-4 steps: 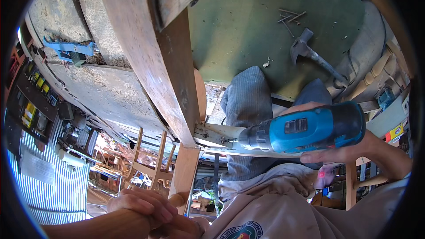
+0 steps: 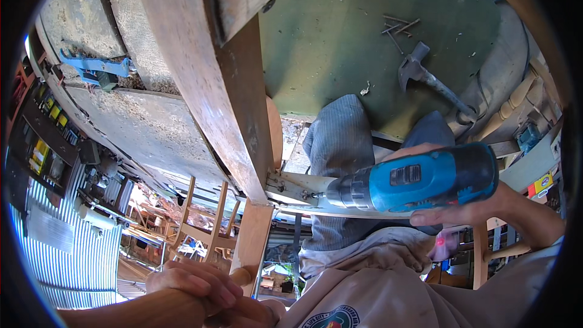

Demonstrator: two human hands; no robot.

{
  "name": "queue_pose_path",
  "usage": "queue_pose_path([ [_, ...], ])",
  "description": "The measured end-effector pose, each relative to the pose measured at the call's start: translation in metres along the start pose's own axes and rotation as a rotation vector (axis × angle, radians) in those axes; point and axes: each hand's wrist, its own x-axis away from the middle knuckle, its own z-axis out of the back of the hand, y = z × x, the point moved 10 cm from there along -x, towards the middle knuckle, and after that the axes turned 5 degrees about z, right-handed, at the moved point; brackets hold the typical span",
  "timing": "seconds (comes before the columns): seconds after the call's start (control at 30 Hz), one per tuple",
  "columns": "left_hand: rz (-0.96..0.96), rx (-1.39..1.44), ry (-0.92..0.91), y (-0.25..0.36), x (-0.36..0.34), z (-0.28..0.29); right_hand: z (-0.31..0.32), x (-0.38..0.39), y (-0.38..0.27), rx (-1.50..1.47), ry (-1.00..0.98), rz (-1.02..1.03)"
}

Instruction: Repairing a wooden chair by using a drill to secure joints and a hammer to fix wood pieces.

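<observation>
Two hands are busy: the right hand grips a blue cordless drill, its bit left of that hand, at a pale wooden block; the left hand curls round a rounded wooden rail. Tilting the drill could make the bit skid. Since the earlier frame, the drill has edged slightly left.

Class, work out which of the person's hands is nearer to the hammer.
Right. The right hand, gripping the drill, is just below the hammer in the picture; the left hand is much farther off, at the lower left.
</observation>
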Motion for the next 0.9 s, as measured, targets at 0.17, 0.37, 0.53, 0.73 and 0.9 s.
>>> queue_pose_path([
  [0.17,-0.055,0.001,0.263,0.013,-0.01,0.0,0.003,-0.008,-0.009,0.063,-0.012,0.169],
  [0.37,-0.084,-0.373,0.119,0.004,-0.006,-0.003,-0.001,-0.007,-0.019,0.122,-0.004,0.155],
  [0.53,-0.065,-0.249,-0.119,-0.007,-0.01,-0.019,0.008,-0.002,0.013,-0.019,0.072,-0.057],
  [0.73,-0.166,-0.151,0.048,0.02,0.011,-0.047,-0.002,-0.001,-0.01,0.149,0.071,0.181],
  [0.9,-0.144,-0.167,0.125,0.022,0.01,-0.062,0.006,-0.013,-0.006,0.069,0.099,0.084],
])
